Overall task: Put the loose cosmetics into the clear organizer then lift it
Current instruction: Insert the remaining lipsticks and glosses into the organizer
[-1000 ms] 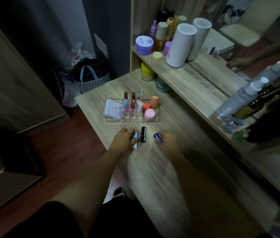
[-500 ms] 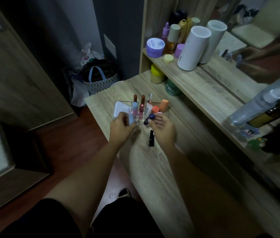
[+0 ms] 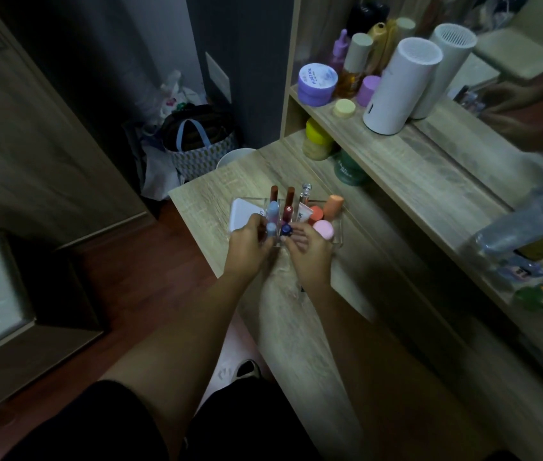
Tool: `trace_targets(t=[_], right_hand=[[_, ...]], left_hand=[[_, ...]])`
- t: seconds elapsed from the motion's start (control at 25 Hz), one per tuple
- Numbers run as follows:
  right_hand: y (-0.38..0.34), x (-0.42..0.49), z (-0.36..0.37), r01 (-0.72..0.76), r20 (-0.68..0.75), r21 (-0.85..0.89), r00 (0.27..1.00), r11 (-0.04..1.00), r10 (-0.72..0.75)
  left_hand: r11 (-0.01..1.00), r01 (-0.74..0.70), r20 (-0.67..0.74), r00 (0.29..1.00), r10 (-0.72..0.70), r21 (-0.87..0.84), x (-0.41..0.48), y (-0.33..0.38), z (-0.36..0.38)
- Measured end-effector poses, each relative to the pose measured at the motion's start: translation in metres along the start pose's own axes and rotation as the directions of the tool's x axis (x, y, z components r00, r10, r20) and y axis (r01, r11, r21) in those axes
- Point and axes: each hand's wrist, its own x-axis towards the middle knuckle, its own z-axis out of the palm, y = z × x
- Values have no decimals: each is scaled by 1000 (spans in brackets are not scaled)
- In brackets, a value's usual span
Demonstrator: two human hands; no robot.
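Head view: the clear organizer (image 3: 335, 239) stands on the wooden table (image 3: 217, 202), its near wall hidden by both hands. Left hand (image 3: 247, 244) pinches a pale blue tube (image 3: 271, 229); right hand (image 3: 310, 252) pinches a dark blue tube (image 3: 285, 229). Compartment boundaries are indistinct.

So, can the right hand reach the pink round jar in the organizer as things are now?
Probably yes. The right hand is at the clear organizer, and the pink jar sits just beyond its fingers with nothing between. Those fingers still seem busy with a dark blue tube, though.
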Motion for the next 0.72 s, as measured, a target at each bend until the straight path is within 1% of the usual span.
trace_targets(t=[0.16,0.28,0.4,0.48,0.56,0.64,0.72], right_hand=[[0,0,3,6,-24,-41,1000,999,-7],[-3,-3,1,18,-16,-60,1000,998,-19],[-4,-13,-6,-1,-36,-109,999,994,-3],[-2,-24,-10,-42,-103,-184,994,982,23],[4,-38,-14,-129,-184,-274,980,953,79],[12,-47,-16,-237,-170,-313,967,920,191],[18,-50,-18,-268,-117,-361,963,893,242]], left_hand=[[999,42,11,999,-42,18,-1,-1,4],[998,53,-16,998,-53,23,-3,1,2],[997,73,-31,997,-72,22,-11,0,-1],[995,84,-13,996,-83,48,-19,-3,-1],[994,91,8,996,-92,60,-33,-7,2],[993,90,51,994,-94,77,-50,-12,8],[987,42,109,992,-59,153,-63,-17,15]])
